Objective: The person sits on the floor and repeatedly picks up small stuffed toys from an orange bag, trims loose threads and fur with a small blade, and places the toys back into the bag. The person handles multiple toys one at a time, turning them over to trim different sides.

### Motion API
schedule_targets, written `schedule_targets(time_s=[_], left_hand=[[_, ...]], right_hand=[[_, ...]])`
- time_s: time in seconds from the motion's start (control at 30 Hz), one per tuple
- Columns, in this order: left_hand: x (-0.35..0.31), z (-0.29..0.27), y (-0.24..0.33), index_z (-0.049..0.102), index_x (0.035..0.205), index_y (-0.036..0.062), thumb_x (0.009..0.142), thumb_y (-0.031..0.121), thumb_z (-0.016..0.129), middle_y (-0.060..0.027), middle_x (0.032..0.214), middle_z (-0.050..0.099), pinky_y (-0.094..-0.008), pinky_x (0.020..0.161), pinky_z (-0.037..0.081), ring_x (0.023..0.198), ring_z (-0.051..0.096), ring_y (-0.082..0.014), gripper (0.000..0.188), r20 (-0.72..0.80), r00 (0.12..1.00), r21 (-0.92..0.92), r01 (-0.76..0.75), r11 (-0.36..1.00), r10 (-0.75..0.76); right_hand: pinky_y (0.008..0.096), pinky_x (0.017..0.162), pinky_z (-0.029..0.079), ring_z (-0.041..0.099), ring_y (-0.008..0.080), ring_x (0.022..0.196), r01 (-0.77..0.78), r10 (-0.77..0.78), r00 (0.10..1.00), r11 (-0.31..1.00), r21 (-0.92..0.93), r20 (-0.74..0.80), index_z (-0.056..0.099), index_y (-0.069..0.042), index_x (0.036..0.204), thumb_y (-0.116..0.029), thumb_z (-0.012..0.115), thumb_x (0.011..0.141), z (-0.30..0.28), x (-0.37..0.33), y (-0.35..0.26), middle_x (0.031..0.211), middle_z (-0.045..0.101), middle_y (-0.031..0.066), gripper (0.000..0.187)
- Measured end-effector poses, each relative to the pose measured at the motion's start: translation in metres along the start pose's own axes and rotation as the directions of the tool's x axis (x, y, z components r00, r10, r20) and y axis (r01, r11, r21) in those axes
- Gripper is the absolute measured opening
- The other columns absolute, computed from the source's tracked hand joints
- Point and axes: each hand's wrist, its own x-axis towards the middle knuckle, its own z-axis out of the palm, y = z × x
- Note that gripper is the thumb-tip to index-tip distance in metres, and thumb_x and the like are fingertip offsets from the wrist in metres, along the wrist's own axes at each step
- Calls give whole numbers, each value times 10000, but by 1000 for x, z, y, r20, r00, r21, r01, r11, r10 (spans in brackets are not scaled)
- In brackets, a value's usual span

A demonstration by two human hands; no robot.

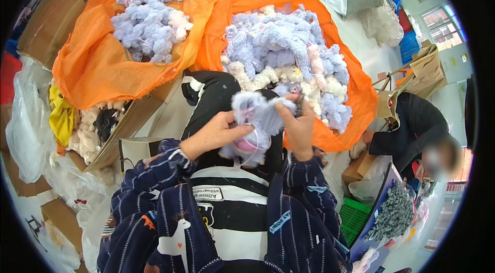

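Above my lap I hold a fluffy lavender plush toy with a pink patch on its lower part. My left hand grips its left side, thumb laid across the fur. Fingers of my right hand pinch the toy's upper right part. Something small and dark shows at those fingertips, but I cannot make out what it is. Just beyond my hands, an orange sack lies spread wide around a heap of lavender and cream plush pieces.
At the far left, another orange sack holds more lavender plush pieces. Cardboard boxes and clear plastic bags crowd the left. To the right a person bends forward near a green crate.
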Motion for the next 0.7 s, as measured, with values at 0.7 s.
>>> schedule_targets(time_s=[0.7], left_hand=[[21, -1, -8, 538, 1154, 19, 936, 160, 514, -24, 1046, 601, -251, 809, 460, 922, 557, -85, 261, -231, 952, -325, -270, 906, 200]], right_hand=[[259, 784, 456, 564, 106, 851, -137, 128, 987, 986, 90, 99, 578, 18, 1064, -99, 677, 812, 7, -25, 53, 950, 621, 28, 295]])
